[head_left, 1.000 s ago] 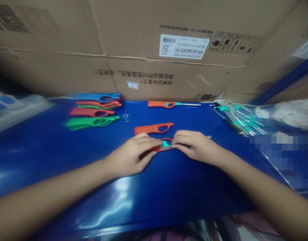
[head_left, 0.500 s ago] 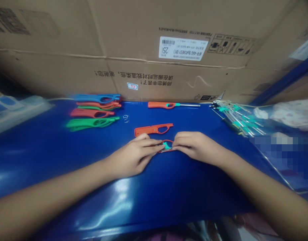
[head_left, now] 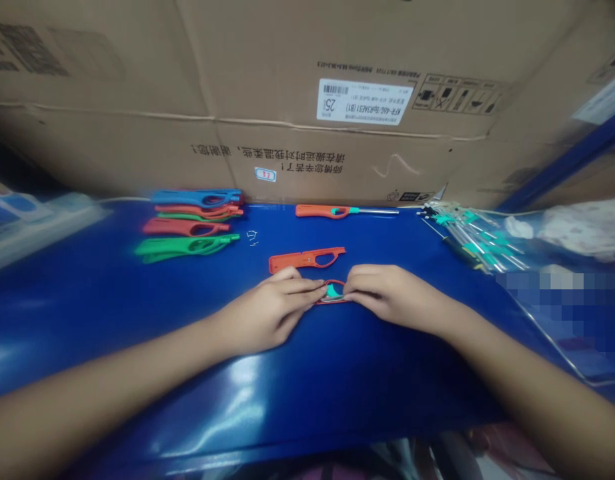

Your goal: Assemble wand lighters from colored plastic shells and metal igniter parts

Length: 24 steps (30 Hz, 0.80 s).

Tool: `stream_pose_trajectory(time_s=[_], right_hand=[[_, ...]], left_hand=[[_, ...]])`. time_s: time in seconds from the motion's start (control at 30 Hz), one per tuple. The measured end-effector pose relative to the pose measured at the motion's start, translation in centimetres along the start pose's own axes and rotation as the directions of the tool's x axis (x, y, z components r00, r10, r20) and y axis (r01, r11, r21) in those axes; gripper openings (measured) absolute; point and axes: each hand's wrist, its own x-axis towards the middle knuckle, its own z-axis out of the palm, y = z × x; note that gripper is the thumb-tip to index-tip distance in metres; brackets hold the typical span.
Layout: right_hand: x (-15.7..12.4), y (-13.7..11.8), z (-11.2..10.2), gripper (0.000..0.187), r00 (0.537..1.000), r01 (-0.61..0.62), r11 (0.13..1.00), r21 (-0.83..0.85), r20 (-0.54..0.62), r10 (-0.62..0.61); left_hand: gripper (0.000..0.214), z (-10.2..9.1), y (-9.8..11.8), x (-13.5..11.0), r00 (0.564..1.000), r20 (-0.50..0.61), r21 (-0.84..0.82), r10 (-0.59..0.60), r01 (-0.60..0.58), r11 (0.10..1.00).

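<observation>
Between my two hands lies an orange-red lighter casing half [head_left: 318, 303] with a teal trigger [head_left: 332, 291] set in its finger loop. My left hand [head_left: 280, 303] is closed on its left part, fingertips pressed beside the trigger. On the right end, my right hand [head_left: 382, 288] pinches the casing with thumb and fingers. Both hands cover most of the part, so its ends are hidden. Just beyond my fingers, a second orange casing half [head_left: 292, 261] rests on the blue table [head_left: 307, 400], its inner side up.
An assembled orange lighter [head_left: 315, 211] lies at the back. Stacked blue, red and green casings [head_left: 187, 245] are at left, near several small metal pieces [head_left: 252, 235]. Metal tubes with teal triggers [head_left: 472, 230] and a screwdriver [head_left: 467, 253] lie right. A cardboard sheet [head_left: 267, 87] stands behind.
The teal trigger sits slightly differently in the casing between my fingertips. My hands have hardly moved, and the view has shifted slightly.
</observation>
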Motion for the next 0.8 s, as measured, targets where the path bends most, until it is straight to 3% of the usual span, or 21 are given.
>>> stream_pose_trajectory(time_s=[0.57,0.7,0.8], right_hand=[[0.1,0.2,0.4,0.010,0.994,-0.006,0.989,0.148,-0.106,0.022],[0.0,0.8,-0.5,0.012,0.966,-0.002,0.991,0.137,-0.254,0.037],[-0.6,3.4,-2.0,0.015,0.889,-0.132,0.990,-0.043,-0.447,0.099]], left_hand=[[0.042,0.1,0.1,-0.1,1.000,-0.010,-0.010,-0.009,0.008,1.000],[0.042,0.1,0.0,-0.2,1.000,-0.024,0.002,0.002,-0.002,1.000],[0.042,0.1,-0.1,-0.2,0.999,-0.032,0.009,0.016,-0.016,1.000]])
